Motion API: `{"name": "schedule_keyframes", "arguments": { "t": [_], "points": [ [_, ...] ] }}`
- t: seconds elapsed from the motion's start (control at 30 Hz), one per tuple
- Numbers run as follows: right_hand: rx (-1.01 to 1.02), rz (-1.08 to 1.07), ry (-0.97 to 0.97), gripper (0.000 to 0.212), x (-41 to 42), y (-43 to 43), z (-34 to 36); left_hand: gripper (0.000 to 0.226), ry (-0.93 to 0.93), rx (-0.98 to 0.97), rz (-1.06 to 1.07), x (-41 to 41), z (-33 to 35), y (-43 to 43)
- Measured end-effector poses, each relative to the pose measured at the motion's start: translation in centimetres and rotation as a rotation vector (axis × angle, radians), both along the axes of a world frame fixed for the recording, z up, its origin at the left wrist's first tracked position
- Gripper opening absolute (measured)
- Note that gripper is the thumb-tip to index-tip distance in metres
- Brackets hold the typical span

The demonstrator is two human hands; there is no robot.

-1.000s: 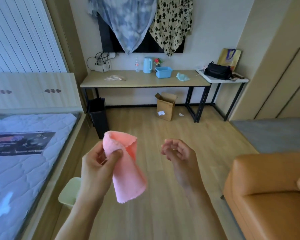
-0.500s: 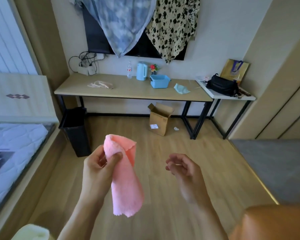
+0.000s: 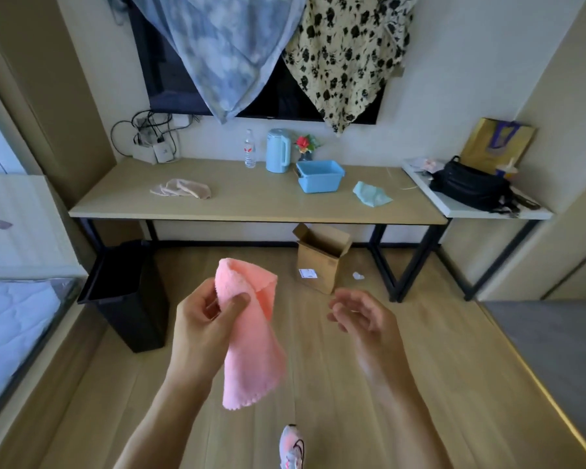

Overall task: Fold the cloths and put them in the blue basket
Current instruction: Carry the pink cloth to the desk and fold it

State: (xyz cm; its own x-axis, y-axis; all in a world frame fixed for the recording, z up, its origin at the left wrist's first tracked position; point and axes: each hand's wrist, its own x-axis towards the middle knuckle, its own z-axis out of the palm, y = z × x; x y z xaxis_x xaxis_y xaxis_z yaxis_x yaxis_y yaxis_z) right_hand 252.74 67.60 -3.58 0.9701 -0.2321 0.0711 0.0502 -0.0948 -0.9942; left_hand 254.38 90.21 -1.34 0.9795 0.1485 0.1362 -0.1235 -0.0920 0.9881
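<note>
A pink cloth (image 3: 251,346) hangs folded from my left hand (image 3: 203,319), pinched near its top between thumb and fingers. My right hand (image 3: 362,316) floats beside it, fingers loosely curled and apart, holding nothing. Ahead, the blue basket (image 3: 319,176) stands on the long wooden table (image 3: 251,204). A beige cloth (image 3: 182,188) lies crumpled on the table's left part. A light blue cloth (image 3: 370,194) lies to the right of the basket.
A water bottle (image 3: 249,153), a blue kettle (image 3: 278,155) and a small flower (image 3: 305,145) stand behind the basket. A black bin (image 3: 129,296) and an open cardboard box (image 3: 320,262) sit on the floor by the table. A bed (image 3: 11,326) is at left, a black bag (image 3: 471,187) at right.
The view has moved forward and closer to the table; the sofa has left the frame. My hands keep the same pose, left still holding the pink cloth.
</note>
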Motion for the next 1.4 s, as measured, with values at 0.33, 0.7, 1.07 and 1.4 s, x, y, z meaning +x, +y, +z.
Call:
{"name": "schedule_keyframes", "arguments": {
  "t": [0.33,0.7,1.07,1.4],
  "points": [
    [0.055,0.16,-0.062,0.02,26.9,0.4,1.8,0.023,0.006,-0.087,-0.019,22.0,1.3,-1.7],
    [-0.028,0.15,0.032,0.017,48.4,1.5,0.1,0.02,0.068,-0.127,0.004,45.8,-1.4,-0.4],
    [-0.12,0.172,0.032,0.024,69.7,4.8,0.0,0.017,0.084,-0.094,-0.21,68.7,-1.9,3.1],
    [-0.347,0.33,-0.129,0.008,85.4,7.8,-0.5,0.021,0.199,-0.142,-0.21,82.6,-3.3,2.8]
  ]
}}
